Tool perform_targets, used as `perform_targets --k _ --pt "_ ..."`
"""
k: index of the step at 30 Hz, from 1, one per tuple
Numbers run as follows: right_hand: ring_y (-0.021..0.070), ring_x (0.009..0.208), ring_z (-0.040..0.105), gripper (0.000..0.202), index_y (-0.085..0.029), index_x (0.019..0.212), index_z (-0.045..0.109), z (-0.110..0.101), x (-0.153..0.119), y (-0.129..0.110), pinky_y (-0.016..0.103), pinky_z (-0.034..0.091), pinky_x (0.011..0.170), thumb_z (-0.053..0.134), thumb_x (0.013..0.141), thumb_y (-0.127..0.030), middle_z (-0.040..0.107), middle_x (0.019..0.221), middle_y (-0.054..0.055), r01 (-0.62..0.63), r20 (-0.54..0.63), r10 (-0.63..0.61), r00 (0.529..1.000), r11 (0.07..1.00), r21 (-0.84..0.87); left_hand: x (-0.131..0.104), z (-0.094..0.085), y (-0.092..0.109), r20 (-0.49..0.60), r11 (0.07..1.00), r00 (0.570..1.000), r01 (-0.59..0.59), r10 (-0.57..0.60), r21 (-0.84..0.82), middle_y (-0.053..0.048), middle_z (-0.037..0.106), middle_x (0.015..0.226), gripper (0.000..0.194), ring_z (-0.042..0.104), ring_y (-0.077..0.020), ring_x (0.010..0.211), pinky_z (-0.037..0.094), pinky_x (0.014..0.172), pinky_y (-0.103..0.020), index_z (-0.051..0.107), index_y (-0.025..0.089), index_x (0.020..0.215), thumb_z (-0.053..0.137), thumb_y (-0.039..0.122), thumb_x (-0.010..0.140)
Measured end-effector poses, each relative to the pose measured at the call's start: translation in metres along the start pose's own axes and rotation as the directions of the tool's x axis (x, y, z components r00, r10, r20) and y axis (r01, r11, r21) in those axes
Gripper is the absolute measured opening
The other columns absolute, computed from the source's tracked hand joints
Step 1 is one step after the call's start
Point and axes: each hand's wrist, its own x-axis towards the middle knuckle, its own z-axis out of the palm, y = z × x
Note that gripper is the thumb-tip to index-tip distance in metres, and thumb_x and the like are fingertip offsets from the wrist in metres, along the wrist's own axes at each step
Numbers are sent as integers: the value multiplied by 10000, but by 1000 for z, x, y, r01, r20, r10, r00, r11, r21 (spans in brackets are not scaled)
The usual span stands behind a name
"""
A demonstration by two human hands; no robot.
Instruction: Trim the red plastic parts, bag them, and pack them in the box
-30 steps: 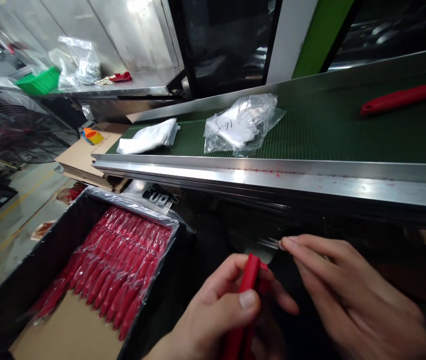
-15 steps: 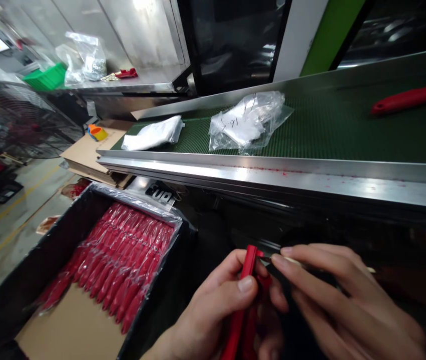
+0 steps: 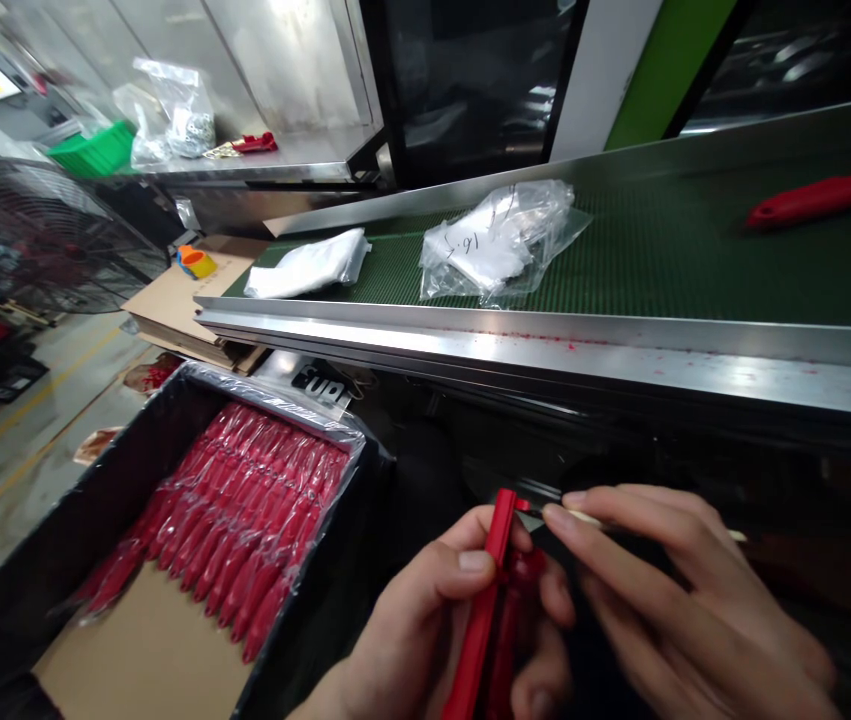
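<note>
My left hand [image 3: 425,610] is wrapped round a long red plastic part [image 3: 476,640], tilted with its narrow end up and its lower end out of the frame. Between thumb and fingers, my right hand [image 3: 680,590] pinches a thin trimming knife [image 3: 582,518] with a pale handle. The dark tip of the knife meets the upper end of the red part, where a small red bit sticks out to the side. Most of the knife's handle is hidden by my right fingers.
A dark lined box [image 3: 1,590] at left holds rows of bagged red parts [image 3: 245,520] and cardboard. Ahead runs a green conveyor belt [image 3: 650,270] with a metal edge, carrying two plastic bags [image 3: 481,245] and a red part [image 3: 822,197]. A tape roll [image 3: 196,262] lies on stacked cardboard.
My left hand has turned the red part slightly and its thumb has shifted a little left. The knife stays at the part's upper end, and the small red bit there shows more clearly.
</note>
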Motion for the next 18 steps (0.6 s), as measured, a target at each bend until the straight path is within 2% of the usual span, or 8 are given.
perform_targets --k 3,4,6,9,12,14,16,18 --pt "231 1103 536 580 -250 1370 557 -3 0 6 431 427 927 585 854 14 557 1214 87 96 36 -95 995 995 -26 -3 9 3 -107 999 994 29 -26 22 -48 588 708 313 458 -47 418 340 372 -101 589 130 1001 337 305 944" --pt "229 1099 541 592 -251 1385 544 -4 1 8 417 436 915 597 851 0 560 1211 86 112 39 -110 993 993 -42 -3 8 3 -111 998 992 53 -51 20 -40 570 630 363 418 -47 383 316 359 -105 593 118 990 300 330 954" --pt "211 1063 570 598 -272 1385 546 -8 5 11 368 462 849 626 844 -28 580 1193 73 60 -41 -64 997 995 -80 -4 -1 0 -41 995 994 99 -100 -15 -38 553 548 442 389 -59 336 298 334 -124 590 105 987 246 382 958" --pt "176 968 609 584 -329 1338 590 -12 12 12 310 476 720 656 831 -47 610 1183 47 -26 -216 5 976 995 -95 -5 -22 -9 40 988 994 101 -97 -114 -66 633 698 396 474 -82 348 346 324 -152 569 152 1022 276 407 948" --pt "184 978 617 529 -332 1290 625 -11 15 8 326 493 750 635 842 -52 615 1185 40 -60 -186 51 981 997 -42 -7 -32 -14 -31 987 999 33 -38 -158 -75 665 924 295 599 -111 459 435 370 -174 569 202 1023 362 392 932" --pt "180 987 620 447 -307 1234 656 -8 14 4 325 501 783 616 860 -64 624 1161 37 -133 -161 134 978 991 17 -8 -28 -10 -66 986 996 47 -58 -163 -87 680 949 325 652 -134 522 476 411 -181 583 195 1057 366 407 942" --pt "163 963 626 364 -289 1176 676 -5 10 0 303 504 787 596 884 -86 639 1135 25 -210 -193 219 956 975 68 -4 -20 0 -87 980 990 99 -115 -172 -99 700 949 409 673 -144 544 490 431 -181 590 180 1132 323 443 970" --pt "152 947 634 314 -284 1144 682 -2 5 -5 276 501 780 589 897 -113 653 1123 12 -249 -204 265 943 963 100 6 -11 14 -131 986 985 95 -113 -134 -109 713 988 438 689 -149 580 509 466 -191 603 160 1142 297 432 985"
